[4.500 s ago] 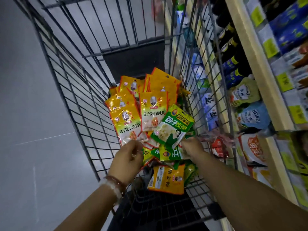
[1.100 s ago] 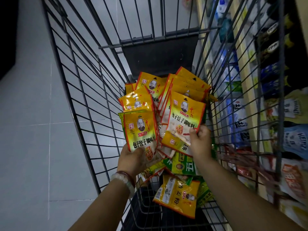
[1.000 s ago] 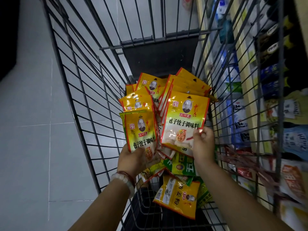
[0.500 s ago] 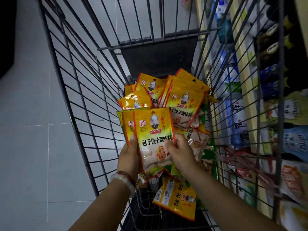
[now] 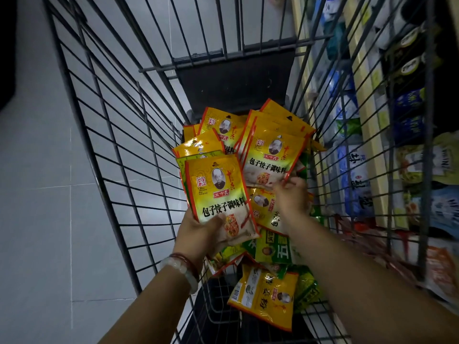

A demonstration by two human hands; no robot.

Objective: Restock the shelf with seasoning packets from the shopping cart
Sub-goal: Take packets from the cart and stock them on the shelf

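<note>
Left hand (image 5: 196, 232) gripped small stack of glossy yellow packets (image 5: 218, 194) inside wire cart (image 5: 119, 145); right hand (image 5: 290, 194) fingers pinched one more packet (image 5: 270, 160) beside stack.

Packet (image 5: 218, 194) gripped in left hand (image 5: 198, 232): "包子饺子调味料", brand "王守义". Packet (image 5: 270, 160) pinched by right hand (image 5: 291, 194): same text. Green packet (image 5: 273, 249) below the grips: "五".

Dim lighting overall. Pale grey tiled floor (image 5: 49, 194) fills the left side, grout lines visible. Dark patch (image 5: 6, 45) at the far left edge.
</note>
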